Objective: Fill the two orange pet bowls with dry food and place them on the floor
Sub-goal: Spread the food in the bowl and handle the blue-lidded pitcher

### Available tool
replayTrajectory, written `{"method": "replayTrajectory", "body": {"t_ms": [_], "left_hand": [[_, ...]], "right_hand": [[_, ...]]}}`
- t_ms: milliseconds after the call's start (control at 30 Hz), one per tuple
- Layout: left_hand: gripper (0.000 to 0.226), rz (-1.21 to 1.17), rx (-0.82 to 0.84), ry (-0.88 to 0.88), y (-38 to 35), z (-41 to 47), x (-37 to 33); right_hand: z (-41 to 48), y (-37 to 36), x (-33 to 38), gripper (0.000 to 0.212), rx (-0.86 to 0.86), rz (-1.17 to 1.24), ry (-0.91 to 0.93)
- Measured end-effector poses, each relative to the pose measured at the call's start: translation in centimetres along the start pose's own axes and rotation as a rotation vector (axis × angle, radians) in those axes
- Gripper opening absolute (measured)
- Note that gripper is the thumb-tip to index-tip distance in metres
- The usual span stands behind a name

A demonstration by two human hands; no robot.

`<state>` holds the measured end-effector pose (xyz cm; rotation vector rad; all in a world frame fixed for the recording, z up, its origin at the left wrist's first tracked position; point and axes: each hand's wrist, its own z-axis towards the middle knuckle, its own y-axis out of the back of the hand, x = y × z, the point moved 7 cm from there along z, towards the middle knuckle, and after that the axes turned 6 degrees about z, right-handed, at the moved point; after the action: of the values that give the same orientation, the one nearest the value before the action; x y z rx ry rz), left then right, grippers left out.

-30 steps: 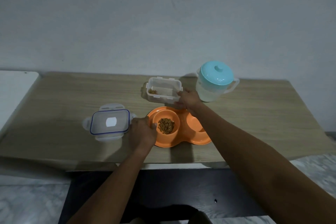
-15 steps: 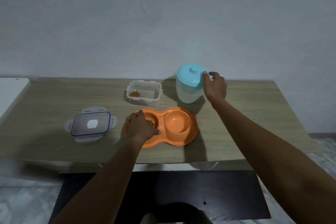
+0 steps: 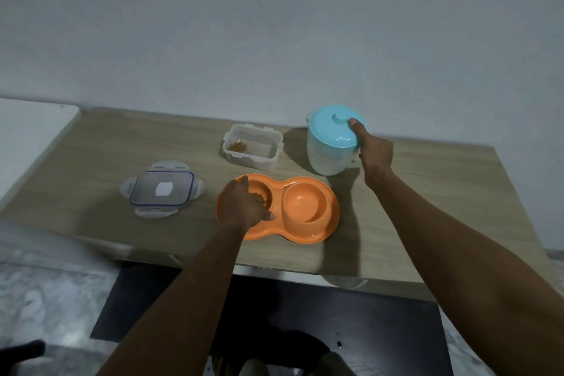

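An orange double pet bowl (image 3: 305, 233) lies on the wooden table (image 3: 427, 201) near its front edge. Brown dry food (image 3: 258, 198) sits in its left well; the right well (image 3: 303, 203) is bare. My left hand (image 3: 242, 207) grips the dish's left rim, partly covering the food. My right hand (image 3: 374, 152) is wrapped around the handle side of a white jug (image 3: 323, 159) with a teal lid (image 3: 331, 128), thumb pressed on the lid. A clear plastic food container (image 3: 251, 146) with a little food left stands behind the dish.
The container's clear lid (image 3: 161, 189) with a blue seal lies flat at the left of the dish. A white surface (image 3: 27, 134) adjoins the table's left end. A dark mat (image 3: 305, 314) lies on the marble floor under the table. The wall stands right behind.
My right hand left the food container, reached right to the jug and closed on its handle side with the thumb on the lid. My left hand stayed on the dish's left rim.
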<state>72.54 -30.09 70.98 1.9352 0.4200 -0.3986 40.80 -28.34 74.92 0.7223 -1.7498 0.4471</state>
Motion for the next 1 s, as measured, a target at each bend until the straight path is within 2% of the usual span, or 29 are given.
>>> {"method": "replayTrajectory", "body": {"t_ms": [133, 233, 367, 467, 533, 633, 833, 1000], "left_hand": [[0.124, 0.026, -0.009, 0.002, -0.1, 0.1, 0.1], [0.125, 0.03, -0.006, 0.002, -0.1, 0.0, 0.0], [0.125, 0.052, 0.011, -0.008, 0.1, -0.1, -0.2], [0.126, 0.06, 0.018, -0.012, 0.2, -0.2, -0.2], [0.127, 0.051, 0.018, -0.012, 0.1, -0.1, -0.2], [0.127, 0.058, 0.011, -0.025, 0.2, -0.1, -0.1], [0.129, 0.071, 0.014, -0.031, -0.1, 0.1, -0.1], [0.129, 0.078, 0.017, -0.038, -0.2, 0.3, 0.0]], "right_hand": [[-0.6, 1.7, 0.5, 0.046, -0.027, 0.03, 0.013], [-1.1, 3.4, 1.4, 0.047, -0.021, 0.019, 0.058], [-2.2, 5.7, 2.6, 0.092, 0.011, -0.018, 0.129], [-3.2, 7.2, 2.9, 0.101, 0.009, -0.065, 0.154], [-3.7, 7.8, 2.7, 0.1, 0.012, -0.096, 0.144], [-5.0, 8.4, 2.7, 0.078, 0.028, -0.119, 0.14], [-6.3, 9.4, 2.6, 0.094, 0.044, -0.192, 0.179], [-7.5, 9.3, 2.8, 0.072, 0.07, -0.28, 0.197]]}}
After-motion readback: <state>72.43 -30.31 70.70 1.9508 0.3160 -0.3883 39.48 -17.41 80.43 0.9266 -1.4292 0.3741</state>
